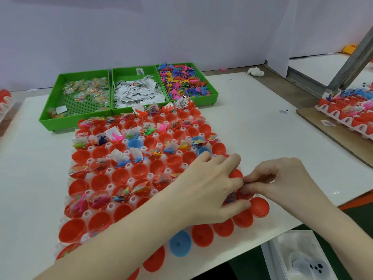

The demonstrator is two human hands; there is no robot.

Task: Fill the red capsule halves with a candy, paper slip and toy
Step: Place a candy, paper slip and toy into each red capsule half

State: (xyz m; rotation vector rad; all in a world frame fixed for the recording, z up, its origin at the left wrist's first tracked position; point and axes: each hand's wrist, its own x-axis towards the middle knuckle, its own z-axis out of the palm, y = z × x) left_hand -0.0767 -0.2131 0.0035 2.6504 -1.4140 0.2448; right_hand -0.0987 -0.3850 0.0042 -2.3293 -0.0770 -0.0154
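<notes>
A white holder tray (113,207) of red capsule halves (120,176) lies on the white worktop (252,126), its long axis running from the near edge away toward three green bins (48,118) at the far side. The halves sit in rows with their open mouths up, glossy and egg-shaped; a few blue halves (180,243) stand among them. Many hold a clear candy packet (141,188), a printed paper slip (119,154) or a small rubbery toy (80,203) sticking out at odd angles; others are bare inside.

Both hands meet over the tray's near right corner. The left hand (205,188) reaches across from the near left, fingers spread and bent down over the halves, a slip partly showing beneath its fingertips. The right hand (282,178) comes from the right, thumb and forefinger pinched narrowly together right against the left fingers; what is pinched is too hidden to tell.

The left bin holds candy packets, the middle bin paper slips (139,91), the right bin coloured toys (183,81). A second filled tray (347,114) rests on cardboard (331,134) at the right edge.
</notes>
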